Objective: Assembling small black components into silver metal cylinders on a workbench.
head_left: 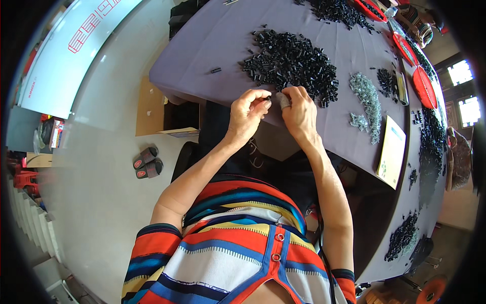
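Observation:
At the table's near edge, my left hand [244, 115] pinches a small black cylindrical piece [268, 98] between thumb and fingertips. Close beside it, my right hand [300, 112] has its fingers curled in, and what they hold, if anything, is hidden. A grey wrap [283, 100] covers one digit of that hand. Just beyond both hands spreads a large heap of short black cylinders [291, 58], its near side reaching my right knuckles. One loose black cylinder [216, 70] lies apart, left of the heap.
Right of the heap lie small clear pieces [368, 99] and a yellowish booklet [392, 152]. Red trays [424, 87] and more black piles line the far side, where another person [416, 23] sits. An open cardboard box [151, 109] and slippers [148, 162] are on the floor at left.

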The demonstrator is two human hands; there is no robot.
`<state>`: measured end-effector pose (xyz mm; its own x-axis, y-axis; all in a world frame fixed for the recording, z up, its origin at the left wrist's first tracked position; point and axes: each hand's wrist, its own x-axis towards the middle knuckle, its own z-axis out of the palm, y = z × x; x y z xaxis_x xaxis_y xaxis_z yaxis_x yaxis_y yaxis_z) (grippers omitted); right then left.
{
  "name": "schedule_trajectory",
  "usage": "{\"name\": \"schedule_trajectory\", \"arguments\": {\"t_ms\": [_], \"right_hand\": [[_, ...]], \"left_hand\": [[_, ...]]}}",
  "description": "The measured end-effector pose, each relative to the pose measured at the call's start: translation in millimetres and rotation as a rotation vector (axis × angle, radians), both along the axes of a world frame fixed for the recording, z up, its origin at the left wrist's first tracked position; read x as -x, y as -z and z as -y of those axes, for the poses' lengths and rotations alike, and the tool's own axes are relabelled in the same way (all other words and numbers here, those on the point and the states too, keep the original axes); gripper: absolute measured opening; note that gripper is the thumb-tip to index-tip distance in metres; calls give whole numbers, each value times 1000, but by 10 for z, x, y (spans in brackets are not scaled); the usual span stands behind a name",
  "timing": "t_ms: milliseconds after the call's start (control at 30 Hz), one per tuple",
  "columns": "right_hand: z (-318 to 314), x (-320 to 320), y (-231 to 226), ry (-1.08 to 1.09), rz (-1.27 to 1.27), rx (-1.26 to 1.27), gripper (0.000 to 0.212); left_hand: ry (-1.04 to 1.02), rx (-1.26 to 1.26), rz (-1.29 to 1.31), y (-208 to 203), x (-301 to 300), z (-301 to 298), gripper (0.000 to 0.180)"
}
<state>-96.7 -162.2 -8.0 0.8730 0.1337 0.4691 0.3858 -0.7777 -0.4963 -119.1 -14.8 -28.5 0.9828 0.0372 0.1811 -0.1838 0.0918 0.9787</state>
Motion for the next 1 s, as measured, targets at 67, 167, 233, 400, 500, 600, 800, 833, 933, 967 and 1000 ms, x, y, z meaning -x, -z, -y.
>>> {"name": "schedule_trajectory", "arguments": {"t_ms": [67, 167, 233, 400, 500, 600, 800, 833, 933, 967, 1000], "right_hand": [[-64, -41, 17, 50, -50, 110, 10], [-105, -52, 10, 92, -122, 251, 12], [-88, -50, 28, 53, -115, 261, 12], [104, 34, 15, -69, -121, -113, 11], [211, 205, -72, -53, -325, -326, 11], [310, 369, -40, -179, -537, -773, 11], [332, 612, -105, -156, -549, -991, 9], [337, 621, -110, -149, -547, -996, 9], [324, 642, -130, -148, -520, -929, 11], [313, 651, -141, -108, -514, -868, 11], [307, 658, -143, -69, -507, -807, 11]], "left_hand": [[1, 7, 19, 4, -9, -5, 16], [11, 16, 8, -5, -22, -18, 16], [26, 49, 28, -6, -27, -25, 15], [104, 92, -12, 10, -16, -24, 16], [157, 112, -21, 4, 32, -23, 17], [221, 126, -61, -27, 69, 17, 18], [315, 174, -102, -97, 152, 170, 15], [318, 253, -115, -94, 157, 196, 13], [352, 164, -124, -68, 164, 193, 11], [355, 163, -127, -65, 167, 194, 11], [352, 149, -117, -63, 168, 194, 11]]}}
